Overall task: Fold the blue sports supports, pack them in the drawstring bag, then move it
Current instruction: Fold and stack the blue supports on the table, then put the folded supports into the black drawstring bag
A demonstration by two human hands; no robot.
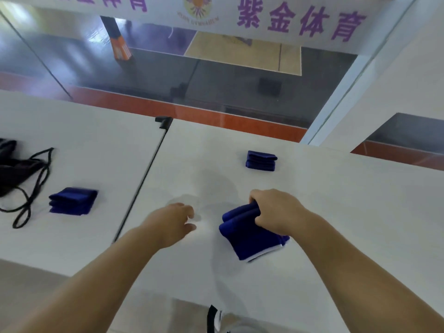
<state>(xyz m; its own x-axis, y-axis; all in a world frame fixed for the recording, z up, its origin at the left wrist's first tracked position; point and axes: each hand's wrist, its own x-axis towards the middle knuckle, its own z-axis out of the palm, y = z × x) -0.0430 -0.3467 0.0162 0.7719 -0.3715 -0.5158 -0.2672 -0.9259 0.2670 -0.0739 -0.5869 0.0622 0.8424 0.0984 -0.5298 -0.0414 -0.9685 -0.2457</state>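
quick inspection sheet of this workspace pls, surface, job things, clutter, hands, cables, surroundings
surface: two white tabletops butted side by side, dark seam between them.
job's things: blue support in the right hand, partly folded; folded support on the left tabletop; another folded support farther back on the right tabletop; black drawstring bag at the left edge, its cord loose on the tabletop.
clutter: nothing seen.
grippers: right hand grips the support; left hand beside it, fingers relaxed, holding nothing.
cables: nothing seen apart from the bag's cord.
surroundings: glass pane behind, sports court floor beyond, banner with purple characters above.
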